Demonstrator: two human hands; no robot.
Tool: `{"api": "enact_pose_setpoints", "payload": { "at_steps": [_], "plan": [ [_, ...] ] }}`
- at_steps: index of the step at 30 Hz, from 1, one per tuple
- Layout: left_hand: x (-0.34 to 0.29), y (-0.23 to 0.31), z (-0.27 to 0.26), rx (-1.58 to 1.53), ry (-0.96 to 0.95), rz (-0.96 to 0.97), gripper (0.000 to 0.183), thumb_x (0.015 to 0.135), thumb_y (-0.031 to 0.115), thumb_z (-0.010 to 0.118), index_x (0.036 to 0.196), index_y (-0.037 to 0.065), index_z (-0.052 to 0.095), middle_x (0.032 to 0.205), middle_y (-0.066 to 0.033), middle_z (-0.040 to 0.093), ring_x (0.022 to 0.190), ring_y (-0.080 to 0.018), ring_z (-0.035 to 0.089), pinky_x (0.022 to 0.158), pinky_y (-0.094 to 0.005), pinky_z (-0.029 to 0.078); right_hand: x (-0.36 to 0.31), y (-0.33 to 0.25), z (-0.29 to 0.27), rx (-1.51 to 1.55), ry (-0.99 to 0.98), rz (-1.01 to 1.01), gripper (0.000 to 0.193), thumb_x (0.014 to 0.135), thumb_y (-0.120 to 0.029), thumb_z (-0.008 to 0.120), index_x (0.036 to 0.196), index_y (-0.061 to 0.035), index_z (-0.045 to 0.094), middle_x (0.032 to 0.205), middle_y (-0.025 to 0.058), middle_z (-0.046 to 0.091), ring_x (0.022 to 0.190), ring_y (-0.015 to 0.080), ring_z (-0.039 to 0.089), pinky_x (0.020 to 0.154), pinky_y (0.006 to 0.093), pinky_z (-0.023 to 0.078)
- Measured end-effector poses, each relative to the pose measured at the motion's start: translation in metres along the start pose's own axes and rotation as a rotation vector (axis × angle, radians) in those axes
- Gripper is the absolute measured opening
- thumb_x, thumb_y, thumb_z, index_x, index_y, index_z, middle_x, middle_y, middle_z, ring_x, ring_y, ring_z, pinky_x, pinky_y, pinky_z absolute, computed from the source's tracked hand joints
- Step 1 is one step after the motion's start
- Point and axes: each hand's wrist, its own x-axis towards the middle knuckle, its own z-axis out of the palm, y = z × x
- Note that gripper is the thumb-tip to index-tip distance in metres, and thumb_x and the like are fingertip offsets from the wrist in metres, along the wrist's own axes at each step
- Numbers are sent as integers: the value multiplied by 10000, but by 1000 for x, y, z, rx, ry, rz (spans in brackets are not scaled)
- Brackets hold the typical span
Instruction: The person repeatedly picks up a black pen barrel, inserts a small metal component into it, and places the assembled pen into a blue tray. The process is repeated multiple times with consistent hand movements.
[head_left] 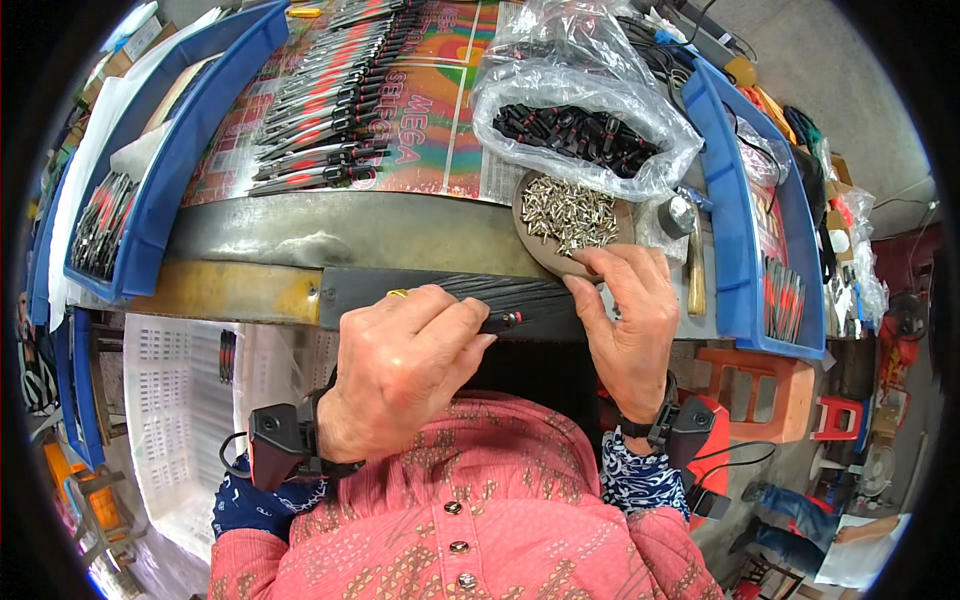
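My left hand [405,365] is closed around a short black pen barrel part [503,321] with a red mark near its end, held just off the table's front edge. At the rim of a round brown dish [528,235], my right hand [632,325] is curled with thumb and index finger close together. Whatever it pinches is too small to make out. Small silver metal pen tips [568,212] fill the dish. Behind it, a clear plastic bag [655,110] lies open, full of black pen parts [575,135] with red marks.
Long rows of red, black and silver pens [325,110] lie on the table's printed sheet. Blue trays [160,215] [735,230] with pens flank the table. A brush [696,270] lies by the right tray. A white crate [180,400] stands lower left, an orange stool [765,395] at right.
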Motion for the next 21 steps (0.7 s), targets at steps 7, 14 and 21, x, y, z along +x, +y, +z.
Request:
{"api": "enact_pose_setpoints", "payload": {
  "at_steps": [7,14,21],
  "plan": [
    [1,-8,-2,13,-16,-39,269,695,58,771,937,42,656,738,-89,581,643,-282,615,563,-383,492,-2,3,9,-141,-1,-57,328,699,-74,792,999,3,685,930,122,610,880,324,561,745,414,471],
    [1,-9,-2,5,-39,-64,266,698,62,771,937,44,655,742,-90,583,644,-285,615,566,-384,492,-3,2,10,-140,1,-50,301,701,-66,786,977,6,688,917,116,600,867,317,554,742,410,470],
    [-1,-10,-1,-1,-40,-67,265,704,64,771,941,43,655,745,-90,583,645,-287,614,568,-386,492,-3,2,9,-119,-13,-46,266,703,-43,777,950,2,690,902,112,601,857,312,558,736,406,470]
  ]
}}
